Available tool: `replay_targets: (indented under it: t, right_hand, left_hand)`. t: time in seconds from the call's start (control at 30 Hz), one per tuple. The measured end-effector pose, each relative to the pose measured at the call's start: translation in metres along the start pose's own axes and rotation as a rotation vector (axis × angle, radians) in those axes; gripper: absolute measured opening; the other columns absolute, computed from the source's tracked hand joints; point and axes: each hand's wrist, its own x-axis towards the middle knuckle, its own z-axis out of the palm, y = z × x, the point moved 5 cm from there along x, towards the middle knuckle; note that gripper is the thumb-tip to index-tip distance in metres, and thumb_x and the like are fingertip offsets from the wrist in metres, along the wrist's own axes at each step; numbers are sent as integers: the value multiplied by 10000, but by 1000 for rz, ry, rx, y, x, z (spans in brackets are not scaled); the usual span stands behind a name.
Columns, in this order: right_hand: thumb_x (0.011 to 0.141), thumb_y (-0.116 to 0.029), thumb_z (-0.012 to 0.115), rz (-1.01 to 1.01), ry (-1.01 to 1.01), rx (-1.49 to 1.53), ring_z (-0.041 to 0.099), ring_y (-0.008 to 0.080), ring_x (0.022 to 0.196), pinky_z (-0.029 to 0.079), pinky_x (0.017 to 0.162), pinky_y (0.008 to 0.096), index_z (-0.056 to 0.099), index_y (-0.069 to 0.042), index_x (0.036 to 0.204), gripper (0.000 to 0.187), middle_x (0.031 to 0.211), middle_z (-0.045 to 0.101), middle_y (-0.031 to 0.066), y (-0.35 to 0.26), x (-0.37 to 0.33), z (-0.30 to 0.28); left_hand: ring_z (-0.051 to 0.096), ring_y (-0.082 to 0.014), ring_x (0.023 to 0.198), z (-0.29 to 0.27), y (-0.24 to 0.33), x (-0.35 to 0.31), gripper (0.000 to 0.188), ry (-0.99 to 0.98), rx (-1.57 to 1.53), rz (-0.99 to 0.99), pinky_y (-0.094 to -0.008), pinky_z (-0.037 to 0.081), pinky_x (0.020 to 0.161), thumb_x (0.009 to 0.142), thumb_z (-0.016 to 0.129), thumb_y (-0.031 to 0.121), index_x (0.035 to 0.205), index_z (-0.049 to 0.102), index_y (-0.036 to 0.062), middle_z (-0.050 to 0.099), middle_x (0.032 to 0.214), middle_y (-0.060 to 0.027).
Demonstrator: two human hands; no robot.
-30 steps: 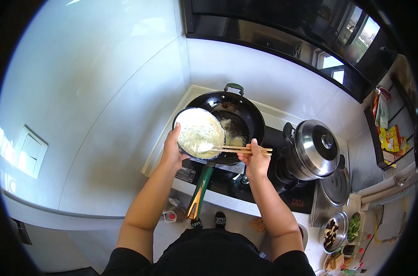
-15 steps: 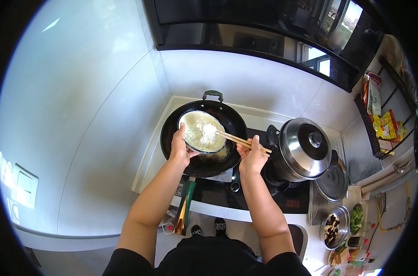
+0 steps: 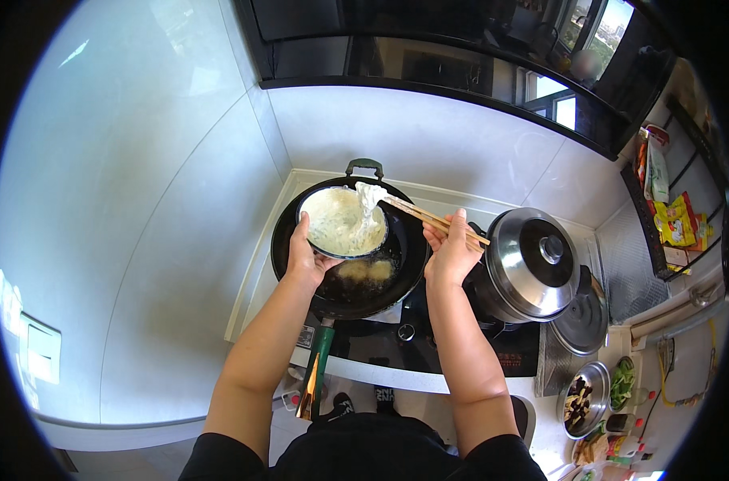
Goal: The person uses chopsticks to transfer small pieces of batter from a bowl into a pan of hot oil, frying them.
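My left hand (image 3: 306, 258) grips the rim of a bowl (image 3: 326, 210) smeared with pale, thick batter, holding it tilted above the wok (image 3: 282, 244). Closed around a pair of wooden chopsticks (image 3: 432, 216), my right hand (image 3: 452, 250) is to the right of the bowl. At the chopstick tips hangs a batter-coated piece of food (image 3: 370, 197), with batter trailing down into the bowl. Below, pale pieces (image 3: 364, 270) lie in bubbling oil in the wok. The wok's green handle (image 3: 316, 365) points toward me.
A lidded steel pot (image 3: 533, 260) stands right of the wok on the black stove (image 3: 380, 345). Farther right are a dark lid (image 3: 582, 325), a steel bowl (image 3: 595, 385) of chopped food, greens (image 3: 621, 382) and bottles. A rack (image 3: 649, 216) holds packets; a black cabinet (image 3: 452, 72) hangs above.
The chopsticks have lifted the battered piece up out of the bowl to its upper right edge. The bowl has shifted slightly, and the pieces in the oil now show.
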Motion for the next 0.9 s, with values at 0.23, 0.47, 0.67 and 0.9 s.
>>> replay_targets:
  t: [0.23,0.47,0.67,0.9]
  right_hand:
    - [904,-262,628,-65,12,-76,652,221,565,543,503,278,552,37,857,313,759,629,132,10,4,-13]
    - [904,-271,629,-72,32,-98,650,220,558,544,507,276,561,39,841,324,750,632,136,11,2,-14]
    - [899,-277,637,-63,28,-74,650,212,562,541,504,271,579,37,853,323,747,635,128,12,-1,-19]
    - [890,-253,653,-149,36,-165,642,180,570,528,516,247,596,45,845,307,743,638,111,18,4,-34]
  left_hand:
    - [556,-308,1116,-5,12,-4,708,11,84,61,-516,468,888,874,472,617,1344,394,94,513,1282,-138]
    - [560,-301,1105,-15,12,-2,721,37,118,70,-526,455,889,862,484,626,1345,395,98,517,1278,-131]
    - [556,-315,1105,-22,12,2,726,12,118,67,-536,446,890,858,489,623,1348,388,98,517,1281,-132]
    - [546,-316,1148,-16,15,-2,730,38,183,63,-527,448,917,862,487,619,1356,399,89,520,1301,-139]
